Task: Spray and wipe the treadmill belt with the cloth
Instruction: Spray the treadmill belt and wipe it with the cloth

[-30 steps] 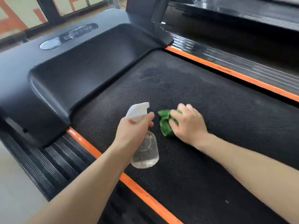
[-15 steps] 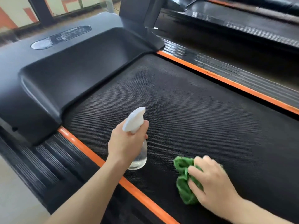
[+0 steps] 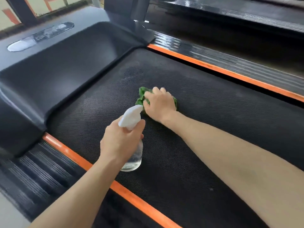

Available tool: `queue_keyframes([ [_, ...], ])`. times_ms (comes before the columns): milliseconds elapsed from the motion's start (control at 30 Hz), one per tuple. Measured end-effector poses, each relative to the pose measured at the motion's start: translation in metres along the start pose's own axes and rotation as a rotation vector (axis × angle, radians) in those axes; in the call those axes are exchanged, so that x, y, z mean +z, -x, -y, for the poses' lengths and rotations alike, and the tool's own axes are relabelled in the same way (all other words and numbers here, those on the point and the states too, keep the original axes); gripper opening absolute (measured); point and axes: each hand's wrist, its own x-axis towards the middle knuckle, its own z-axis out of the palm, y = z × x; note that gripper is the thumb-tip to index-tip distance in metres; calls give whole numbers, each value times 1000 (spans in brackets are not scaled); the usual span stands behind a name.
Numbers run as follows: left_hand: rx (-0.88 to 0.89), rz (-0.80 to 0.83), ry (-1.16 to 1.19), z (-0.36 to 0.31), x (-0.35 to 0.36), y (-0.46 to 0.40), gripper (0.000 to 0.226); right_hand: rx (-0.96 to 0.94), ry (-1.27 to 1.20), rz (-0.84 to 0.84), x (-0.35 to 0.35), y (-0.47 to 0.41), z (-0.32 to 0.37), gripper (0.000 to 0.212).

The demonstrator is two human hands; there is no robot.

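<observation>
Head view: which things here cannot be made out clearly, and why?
- Green cloth: mostly hidden under the right hand.
- Spray bottle neck and trigger: covered by the left hand.
- Logo plate on the motor cover: blurred, unreadable.
- Treadmill belt: cut off by the right and bottom edges.

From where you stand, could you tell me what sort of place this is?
Probably a gym: a black textured treadmill belt with orange side strips, and what looks like a second treadmill deck alongside.

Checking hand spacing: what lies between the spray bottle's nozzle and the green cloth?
Nothing. In the head view the white nozzle nearly meets the green cloth under the right hand; only bare belt shows around them.
</observation>
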Motion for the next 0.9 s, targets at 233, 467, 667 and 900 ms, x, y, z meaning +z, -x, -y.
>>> queue_keyframes([
  [233, 28, 125, -141, -5, -3, -7, 38, -341, -172, 123, -81, 217, -43, 17],
  [467, 68, 309, -127, -36, 44, -22, 41, -195, -13, -89, -42, 96, -129, 24],
  [667, 120, 343, -164, -52, 66, -29, 42, 286, 125, -61, -25, 25, -145, 30],
  [900, 108, 345, -180, -53, 66, -23, 39, -113, -109, 94, -86, 235, -83, 18],
])
